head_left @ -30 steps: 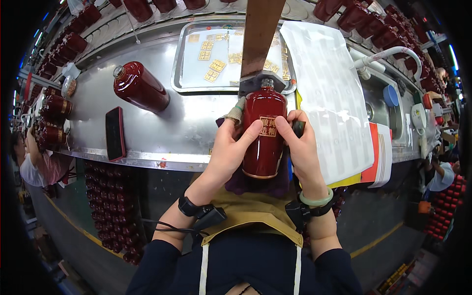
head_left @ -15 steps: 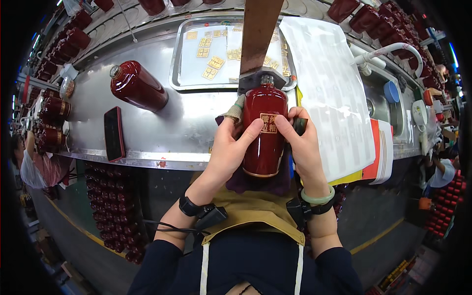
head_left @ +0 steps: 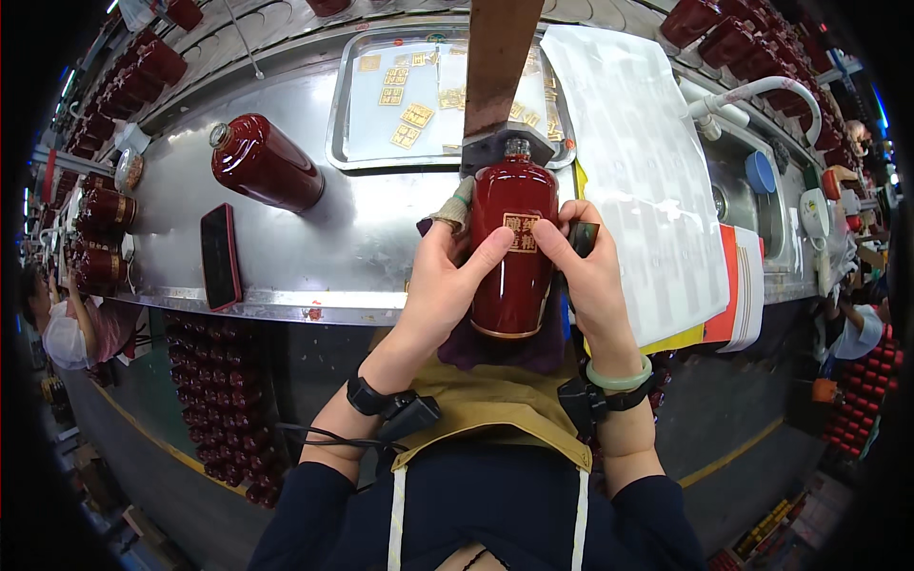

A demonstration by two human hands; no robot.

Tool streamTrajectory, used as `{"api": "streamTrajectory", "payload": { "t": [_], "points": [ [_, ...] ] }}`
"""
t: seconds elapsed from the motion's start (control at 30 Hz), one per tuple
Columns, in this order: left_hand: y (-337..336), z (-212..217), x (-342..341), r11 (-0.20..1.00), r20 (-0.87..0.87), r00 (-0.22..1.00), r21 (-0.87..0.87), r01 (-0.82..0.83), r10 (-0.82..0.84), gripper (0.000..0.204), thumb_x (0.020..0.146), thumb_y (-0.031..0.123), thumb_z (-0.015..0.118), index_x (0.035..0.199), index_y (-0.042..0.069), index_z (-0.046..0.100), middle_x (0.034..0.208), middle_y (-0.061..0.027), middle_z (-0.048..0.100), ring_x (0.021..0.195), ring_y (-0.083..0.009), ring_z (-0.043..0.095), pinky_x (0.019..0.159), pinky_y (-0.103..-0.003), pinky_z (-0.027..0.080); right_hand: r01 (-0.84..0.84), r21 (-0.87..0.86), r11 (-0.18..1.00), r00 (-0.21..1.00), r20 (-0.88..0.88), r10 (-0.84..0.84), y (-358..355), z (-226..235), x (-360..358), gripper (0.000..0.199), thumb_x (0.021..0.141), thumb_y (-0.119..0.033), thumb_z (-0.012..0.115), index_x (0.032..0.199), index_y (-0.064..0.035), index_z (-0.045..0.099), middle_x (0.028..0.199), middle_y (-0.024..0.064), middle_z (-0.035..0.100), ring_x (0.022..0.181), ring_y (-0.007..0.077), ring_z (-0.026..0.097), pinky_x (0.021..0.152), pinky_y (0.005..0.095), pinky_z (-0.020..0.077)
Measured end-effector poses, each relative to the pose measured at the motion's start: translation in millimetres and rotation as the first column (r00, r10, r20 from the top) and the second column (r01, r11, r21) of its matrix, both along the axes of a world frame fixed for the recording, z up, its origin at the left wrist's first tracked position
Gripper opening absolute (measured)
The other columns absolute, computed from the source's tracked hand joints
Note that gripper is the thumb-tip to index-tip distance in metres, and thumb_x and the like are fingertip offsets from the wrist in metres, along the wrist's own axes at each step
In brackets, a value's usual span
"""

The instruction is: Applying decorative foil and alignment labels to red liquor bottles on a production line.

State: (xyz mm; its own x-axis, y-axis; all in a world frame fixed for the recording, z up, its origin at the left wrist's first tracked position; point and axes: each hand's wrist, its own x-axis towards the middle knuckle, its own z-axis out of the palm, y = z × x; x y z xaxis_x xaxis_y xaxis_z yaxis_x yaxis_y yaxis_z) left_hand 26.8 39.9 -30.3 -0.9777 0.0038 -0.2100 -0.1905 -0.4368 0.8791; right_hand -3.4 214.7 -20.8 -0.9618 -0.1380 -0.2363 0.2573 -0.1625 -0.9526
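Observation:
A dark red glass bottle (head_left: 509, 295) lies tilted in front of me, its bare neck pointing away against a dark block. A square gold label (head_left: 521, 233) sits on its front. My left hand (head_left: 446, 276) is closed around the bottle's left side, its thumb at the label's left edge; grey knit fabric covers a fingertip. From the right, my right hand (head_left: 592, 281) grips the bottle, with the thumb on the label's upper right. A small dark piece (head_left: 583, 238) shows by the right fingers; its kind is unclear. Purple cloth (head_left: 505, 352) lies under the bottle's base.
A second red bottle (head_left: 267, 164) and a phone (head_left: 221, 257) are on the steel bench (head_left: 362, 219). Beyond stands a metal tray (head_left: 335, 143) with gold labels, beside an upright post (head_left: 500, 67). White sheets (head_left: 638, 190) lie right, before a sink (head_left: 785, 228). People work at both sides.
Both hands and the bottle keep nearly the same pose, thumbs still at the label. The whole view has shifted slightly. At the far left, another person's arm has moved.

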Motion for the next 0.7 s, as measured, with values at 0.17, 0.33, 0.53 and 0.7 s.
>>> {"api": "streamTrajectory", "payload": {
  "t": [0.17,0.33,0.53,0.7],
  "points": [
    [0.1,2.4,-0.2,0.999,0.015,1.000,-0.040,0.003,-0.002,0.075,0.101,0.021,0.075,0.159,-0.003,0.036,0.146,-0.0158,0.059,0.130,-0.0214,0.060,0.112,-0.036,0.049,0.011,-0.025,1.000,1.000,0.006,-0.011,-2.7,0.3,0.5,0.032,0.095,-0.016,0.083,0.108,-0.0083,0.054,0.093,-0.0052,0.050,0.083,0.0026,0.049,0.073,0.0172,0.0436],
    [-0.3,1.3,0.1,1.000,0.017,1.000,-0.026,0.011,-0.011,0.074,0.101,0.021,0.075,0.160,-0.003,0.036,0.146,-0.0158,0.058,0.131,-0.0208,0.059,0.112,-0.036,0.049,0.013,-0.029,0.999,1.000,0.009,-0.013,-2.4,0.5,1.1,0.032,0.096,-0.016,0.082,0.108,-0.0083,0.054,0.093,-0.0051,0.050,0.083,0.0025,0.049,0.073,0.0169,0.0436],
    [-0.3,-0.3,0.7,1.000,-0.004,1.000,-0.010,-0.002,0.001,0.067,0.105,0.023,0.070,0.158,-0.003,0.039,0.145,-0.0135,0.060,0.130,-0.0187,0.059,0.113,-0.035,0.047,0.009,-0.051,0.999,1.000,0.002,-0.009,0.5,-3.3,0.1,0.030,0.096,-0.016,0.082,0.110,-0.0077,0.056,0.093,-0.0053,0.050,0.082,0.0025,0.048,0.074,0.0170,0.0433],
    [-7.5,-1.4,-1.4,0.995,0.064,0.997,0.098,0.030,-0.036,0.059,0.111,0.031,0.060,0.156,-0.002,0.043,0.144,-0.0101,0.062,0.128,-0.0154,0.060,0.111,-0.032,0.045,-0.021,-0.056,0.998,0.996,0.085,0.026,5.6,1.9,-5.0,0.028,0.097,-0.015,0.081,0.111,-0.0075,0.057,0.092,-0.0055,0.052,0.083,0.0029,0.048,0.076,0.0173,0.0431]
  ]
}}
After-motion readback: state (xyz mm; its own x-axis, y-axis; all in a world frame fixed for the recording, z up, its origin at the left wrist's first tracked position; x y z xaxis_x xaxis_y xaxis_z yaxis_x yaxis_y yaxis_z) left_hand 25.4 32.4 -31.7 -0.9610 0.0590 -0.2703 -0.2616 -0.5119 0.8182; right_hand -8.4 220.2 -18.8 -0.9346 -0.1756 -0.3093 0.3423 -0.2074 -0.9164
